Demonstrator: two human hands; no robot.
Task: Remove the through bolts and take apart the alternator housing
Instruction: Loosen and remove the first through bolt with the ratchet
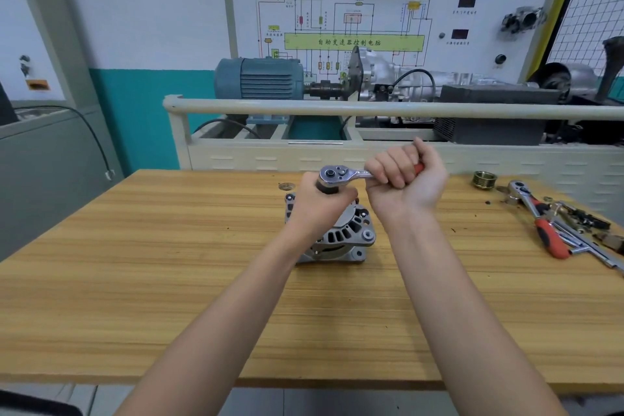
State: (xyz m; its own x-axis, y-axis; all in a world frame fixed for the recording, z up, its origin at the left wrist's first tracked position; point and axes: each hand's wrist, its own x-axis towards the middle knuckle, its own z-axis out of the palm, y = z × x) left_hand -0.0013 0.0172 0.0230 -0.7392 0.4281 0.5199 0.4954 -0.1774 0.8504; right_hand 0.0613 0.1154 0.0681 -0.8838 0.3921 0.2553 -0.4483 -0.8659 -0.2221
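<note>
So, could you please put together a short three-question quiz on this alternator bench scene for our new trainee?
1. True or false: the right hand grips the handle of the ratchet wrench.
2. What is the left hand doing? A) resting flat on the table B) gripping the socket under the ratchet head, above the alternator C) picking up the pulley
3. Fill in: the brass-coloured pulley lies on the wooden table to the person's ____ side, near a second ratchet.

Key: 1 true; 2 B; 3 right.
</note>
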